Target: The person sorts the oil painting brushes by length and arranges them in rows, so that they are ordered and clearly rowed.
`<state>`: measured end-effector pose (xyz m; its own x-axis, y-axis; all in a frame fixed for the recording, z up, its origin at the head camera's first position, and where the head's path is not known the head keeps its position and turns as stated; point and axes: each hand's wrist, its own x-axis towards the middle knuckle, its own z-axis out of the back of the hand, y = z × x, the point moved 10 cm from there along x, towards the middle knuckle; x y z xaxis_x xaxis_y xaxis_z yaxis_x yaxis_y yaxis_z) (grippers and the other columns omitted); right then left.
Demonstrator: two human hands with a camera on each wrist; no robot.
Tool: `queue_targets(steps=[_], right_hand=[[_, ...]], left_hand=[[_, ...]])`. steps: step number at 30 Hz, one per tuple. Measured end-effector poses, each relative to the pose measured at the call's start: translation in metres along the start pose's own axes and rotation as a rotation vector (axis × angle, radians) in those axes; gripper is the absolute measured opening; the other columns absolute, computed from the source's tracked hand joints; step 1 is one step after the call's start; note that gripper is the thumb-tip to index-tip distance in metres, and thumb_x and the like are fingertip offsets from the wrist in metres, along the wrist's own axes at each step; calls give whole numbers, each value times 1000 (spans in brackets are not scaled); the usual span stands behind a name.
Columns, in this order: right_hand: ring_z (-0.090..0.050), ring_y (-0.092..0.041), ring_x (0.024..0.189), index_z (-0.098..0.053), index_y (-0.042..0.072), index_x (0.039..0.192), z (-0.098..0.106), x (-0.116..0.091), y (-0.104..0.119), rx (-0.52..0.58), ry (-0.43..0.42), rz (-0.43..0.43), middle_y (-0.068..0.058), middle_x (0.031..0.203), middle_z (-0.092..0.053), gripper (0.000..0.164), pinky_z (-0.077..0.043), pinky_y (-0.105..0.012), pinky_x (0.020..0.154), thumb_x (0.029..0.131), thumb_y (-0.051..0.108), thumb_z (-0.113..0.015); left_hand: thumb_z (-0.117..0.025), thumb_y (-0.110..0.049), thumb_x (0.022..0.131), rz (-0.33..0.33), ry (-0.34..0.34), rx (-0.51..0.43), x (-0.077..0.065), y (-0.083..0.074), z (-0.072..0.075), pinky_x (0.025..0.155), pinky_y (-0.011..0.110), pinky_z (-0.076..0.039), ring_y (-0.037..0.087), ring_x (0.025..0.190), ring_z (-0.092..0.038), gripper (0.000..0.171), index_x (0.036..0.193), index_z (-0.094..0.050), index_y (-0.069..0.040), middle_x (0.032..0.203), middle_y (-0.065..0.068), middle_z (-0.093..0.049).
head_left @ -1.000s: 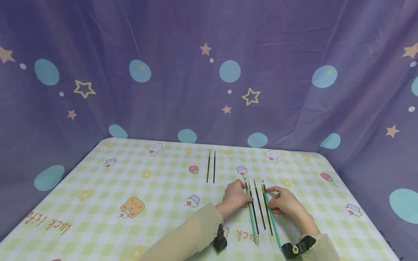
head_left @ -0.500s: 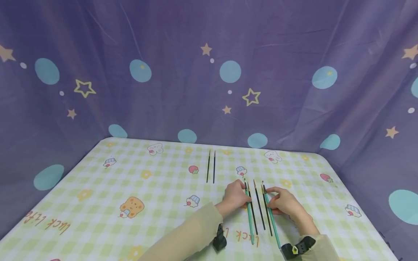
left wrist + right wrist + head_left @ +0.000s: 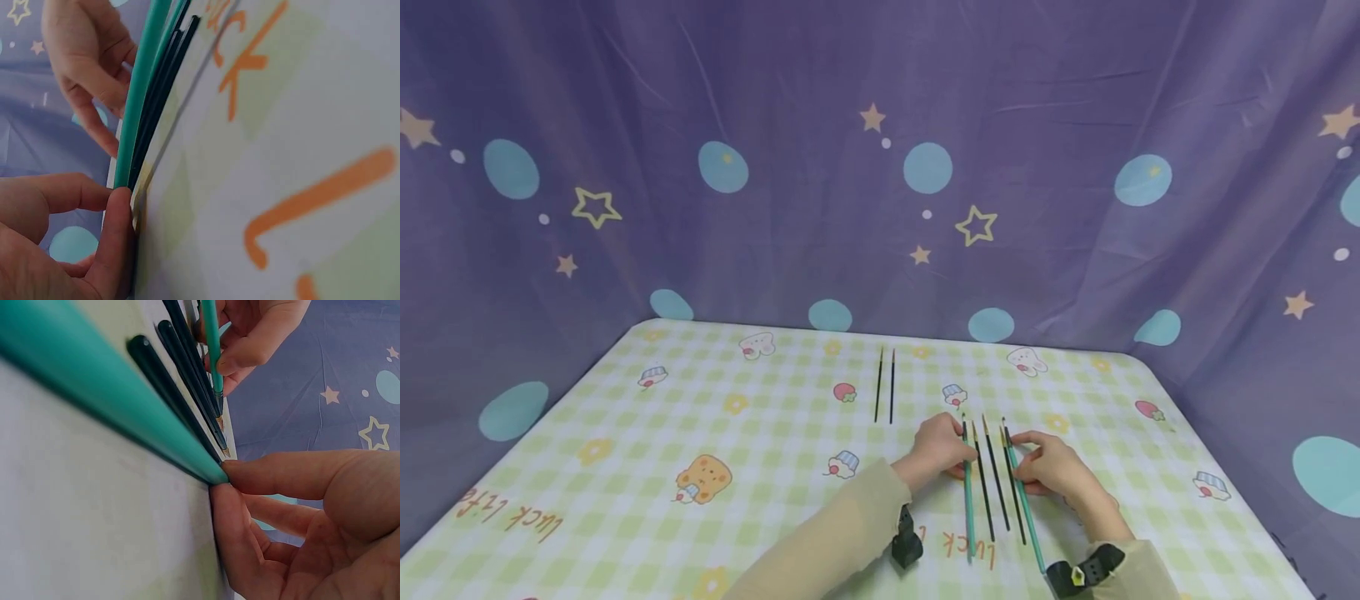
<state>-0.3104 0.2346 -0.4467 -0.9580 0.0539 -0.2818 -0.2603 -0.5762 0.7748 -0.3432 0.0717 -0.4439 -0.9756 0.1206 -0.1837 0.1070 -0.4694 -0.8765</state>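
On the right part of the table [image 3: 790, 433], the left green brush [image 3: 968, 500] has swung its near end leftward, widening the gap to the three dark brushes [image 3: 997, 475], so that side of the row looks more spread. The left hand [image 3: 942, 443] pinches this brush between thumb and finger near its bristle end; opposite, the right hand [image 3: 1051, 462] likewise pinches the right green brush [image 3: 1028, 521], both hands low and facing inward.
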Motion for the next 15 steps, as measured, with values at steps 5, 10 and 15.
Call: queue_targets(steps=[5,10,15], right_hand=[[-55,-16,56,-48,1,126,-1,1,-1,0,5,-5,-11,78,-56,54,-50,-28,50,74,-4,-64],[-55,-16,56,-48,1,126,-1,1,-1,10,9,-10,-12,79,-56,54,-51,-28,50,74,-4,-64],[-55,-16,56,-48,0,125,-1,2,-2,15,10,-5,-11,79,-56,54,-51,-29,50,74,-4,-64]], left_hand=[[-72,1,69,45,22,-24,2,3,0,41,24,-51,18,44,-58,30,93,-55,0,73,8,-53],[-70,4,69,50,24,-33,1,4,0,41,24,-51,17,43,-57,28,93,-56,0,68,8,-54],[-66,7,70,35,47,-76,0,2,-1,42,26,-52,18,45,-57,29,96,-56,2,67,9,-54]])
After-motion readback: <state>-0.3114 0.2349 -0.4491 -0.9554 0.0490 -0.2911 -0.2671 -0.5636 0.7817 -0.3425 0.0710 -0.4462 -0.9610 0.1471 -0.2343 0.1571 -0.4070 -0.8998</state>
